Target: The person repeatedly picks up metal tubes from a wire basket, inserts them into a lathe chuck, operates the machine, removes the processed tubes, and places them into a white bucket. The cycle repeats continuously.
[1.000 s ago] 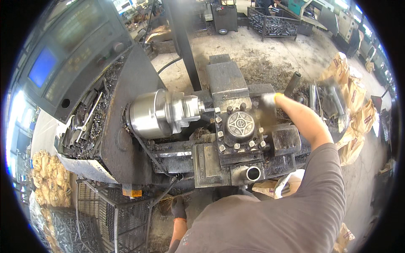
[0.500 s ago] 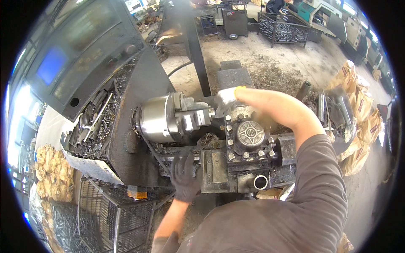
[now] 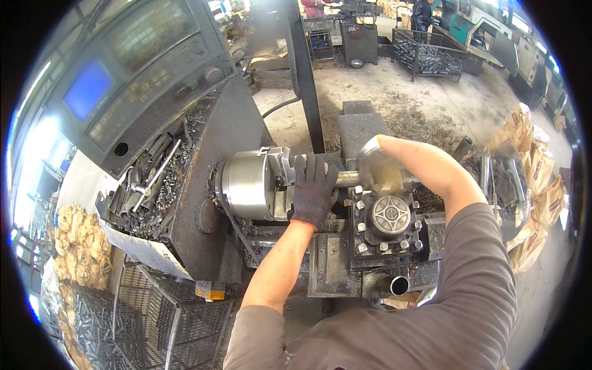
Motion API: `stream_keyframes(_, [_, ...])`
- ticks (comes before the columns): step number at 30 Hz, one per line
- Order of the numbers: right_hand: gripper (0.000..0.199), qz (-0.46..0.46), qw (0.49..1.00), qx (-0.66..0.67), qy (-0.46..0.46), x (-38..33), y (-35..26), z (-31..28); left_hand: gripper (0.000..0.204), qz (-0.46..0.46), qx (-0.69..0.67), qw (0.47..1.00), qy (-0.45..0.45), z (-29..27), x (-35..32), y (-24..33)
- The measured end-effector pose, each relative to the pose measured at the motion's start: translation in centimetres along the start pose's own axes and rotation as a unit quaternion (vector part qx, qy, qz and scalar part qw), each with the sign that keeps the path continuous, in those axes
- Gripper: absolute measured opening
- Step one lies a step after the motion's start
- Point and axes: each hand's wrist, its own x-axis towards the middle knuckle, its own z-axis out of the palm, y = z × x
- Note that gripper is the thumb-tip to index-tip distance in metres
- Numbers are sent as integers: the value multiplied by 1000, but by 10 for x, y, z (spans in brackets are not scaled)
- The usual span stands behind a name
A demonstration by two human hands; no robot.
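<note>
Frame centre: left hand (image 3: 314, 192), fingers extended, by metal drum (image 3: 246, 185); right hand (image 3: 378, 163) (blurred) at bar (image 3: 348, 179); cannot tell either grip.

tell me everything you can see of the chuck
The chuck is a thick, smooth silver cylinder, metal by its look, lying on its side with its face turned right, toward the tool post. Stepped, blocky jaws stand out from that face. Its left end meets the dark housing. The gloved left hand covers part of the jaw side; whether it touches the chuck, and what the jaws grip, cannot be told.
</note>
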Motion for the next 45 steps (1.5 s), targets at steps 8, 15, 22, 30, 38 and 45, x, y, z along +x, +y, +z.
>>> stream_keyframes(8, [40, -93, 957, -200, 189, -13, 53, 31, 71, 9, -12, 995, 98, 23, -11, -1])
stream_keyframes(15, [53, 0, 698, 146, 701, -159, 197, 209, 68, 0, 7, 1000, 17, 15, -12, 4])
stream_keyframes(22, [32, 322, 646, 441, 534, -206, 199, 490, 54, 58, 39, 992, 103, 15, -11, 3])
stream_keyframes(30, [45, 203, 716, 267, 612, -259, 114, 413, 62, 211, -374, 886, 175, -135, 42, 106])
stream_keyframes(38, [51, 114, 780, 334, 517, -263, 106, 435, 30, 463, -146, 874, 22, -143, 75, 198])
stream_keyframes(45, [54, 432, 796, 239, 349, -235, 204, 493, 34, 78, -127, 984, 100, -63, 183, 59])
